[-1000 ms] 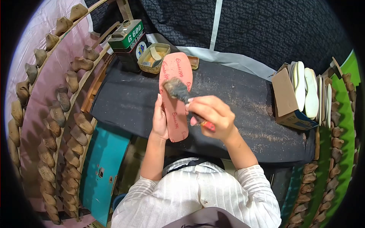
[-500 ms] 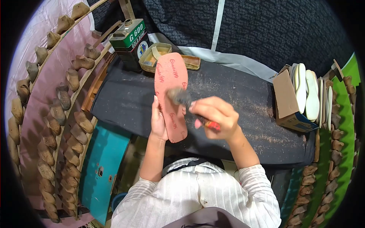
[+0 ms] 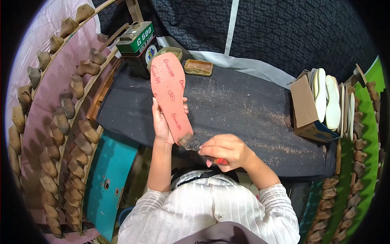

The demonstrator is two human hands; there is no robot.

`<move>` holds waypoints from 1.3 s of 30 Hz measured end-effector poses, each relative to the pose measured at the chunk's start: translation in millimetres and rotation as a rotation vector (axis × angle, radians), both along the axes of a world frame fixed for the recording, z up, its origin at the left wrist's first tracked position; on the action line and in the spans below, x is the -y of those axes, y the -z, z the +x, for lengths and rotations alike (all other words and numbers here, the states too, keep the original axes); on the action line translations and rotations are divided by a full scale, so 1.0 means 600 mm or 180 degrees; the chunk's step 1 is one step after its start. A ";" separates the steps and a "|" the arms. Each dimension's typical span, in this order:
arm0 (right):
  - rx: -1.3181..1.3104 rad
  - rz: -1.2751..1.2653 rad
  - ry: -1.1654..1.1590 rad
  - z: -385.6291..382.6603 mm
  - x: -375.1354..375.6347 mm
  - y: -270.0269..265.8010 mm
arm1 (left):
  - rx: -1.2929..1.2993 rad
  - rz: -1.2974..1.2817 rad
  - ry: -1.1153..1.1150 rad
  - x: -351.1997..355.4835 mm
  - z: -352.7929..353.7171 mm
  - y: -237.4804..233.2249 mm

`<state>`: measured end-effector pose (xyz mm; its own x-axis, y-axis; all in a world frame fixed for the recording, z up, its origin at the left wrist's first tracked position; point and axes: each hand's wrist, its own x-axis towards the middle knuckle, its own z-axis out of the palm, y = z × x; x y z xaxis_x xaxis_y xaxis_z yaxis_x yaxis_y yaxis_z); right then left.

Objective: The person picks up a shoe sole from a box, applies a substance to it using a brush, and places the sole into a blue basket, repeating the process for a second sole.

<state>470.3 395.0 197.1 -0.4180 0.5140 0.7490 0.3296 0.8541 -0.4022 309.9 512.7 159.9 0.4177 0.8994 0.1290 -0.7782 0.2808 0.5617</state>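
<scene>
My left hand (image 3: 161,129) holds a pink insole (image 3: 167,87) with red printed lettering, thumb along its left edge and fingertips showing at its right edge. The insole stands lengthwise above the table, its wide end away from me. In my right hand (image 3: 226,151) is a brush (image 3: 189,142) with dark, worn bristles and a red part on its handle. Its bristles touch the narrow near end of the insole. The fingers of my right hand are closed round the handle.
A green and black can (image 3: 137,46) stands at the back left, beside a partly hidden tray (image 3: 175,51) and a small shallow tray (image 3: 198,67). A cardboard box (image 3: 305,106) of insoles is on the dark table (image 3: 248,93). Racks of wooden shoe lasts (image 3: 61,118) flank it.
The brush has moved from the insole's middle down to its near end. My left hand and the insole have shifted left, and the insole now tilts left at its far end.
</scene>
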 end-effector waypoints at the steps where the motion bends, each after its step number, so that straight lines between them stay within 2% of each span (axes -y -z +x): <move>1: -0.0035 0.0081 0.0040 0.006 -0.006 -0.008 | -0.0030 -0.0035 -0.0015 0.001 0.003 -0.002; 4: -0.0111 0.0315 0.0359 0.027 -0.025 -0.038 | -0.0271 -0.0114 0.0345 0.015 0.007 -0.005; 7: -0.0147 0.0782 0.0765 0.038 -0.039 -0.080 | -0.0352 -0.0118 0.0373 0.029 0.023 -0.003; 8: -0.0207 0.0775 0.0869 0.043 -0.042 -0.092 | -0.0507 0.0190 0.0467 0.028 0.022 0.005; 13: -0.0475 0.1241 0.1637 0.069 -0.072 -0.105 | -0.0493 0.0303 0.0726 0.035 0.015 0.004; 17: -0.0448 0.0920 0.1350 0.047 -0.060 -0.075 | -0.0347 0.0260 0.0627 0.027 0.011 0.010; 19: -0.0367 0.0649 0.0887 0.031 -0.048 -0.055 | -0.0218 0.0258 0.0596 0.023 0.010 0.008; 21: -0.0320 0.0474 0.0556 0.022 -0.044 -0.048 | -0.0352 -0.0472 0.0185 0.028 0.010 -0.009; 23: -0.0502 0.0372 0.0629 0.037 -0.055 -0.058 | -0.0262 -0.0445 0.0164 0.031 0.004 -0.004; 25: -0.0471 0.0580 0.1259 0.052 -0.073 -0.066 | -0.0686 0.0030 0.0421 0.026 -0.007 0.019; 29: -0.0811 0.1003 0.2058 0.075 -0.124 -0.061 | -0.0743 -0.0136 0.0555 0.031 -0.004 0.044; 31: -0.1044 0.0858 0.2364 0.087 -0.154 -0.044 | -0.0764 -0.0202 0.0502 0.029 -0.007 0.048; 35: -0.0997 0.0304 0.2462 0.100 -0.223 0.006 | -0.0346 -0.0213 0.0450 0.009 -0.026 0.051; 39: -0.0794 0.0014 0.2219 0.121 -0.318 0.085 | -0.0160 -0.0407 0.0157 0.003 -0.038 0.048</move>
<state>543.0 585.7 146.3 0.1872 0.5949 0.7817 0.6954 0.4818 -0.5332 287.1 510.7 131.3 0.4649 0.8853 -0.0074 -0.7334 0.3898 0.5569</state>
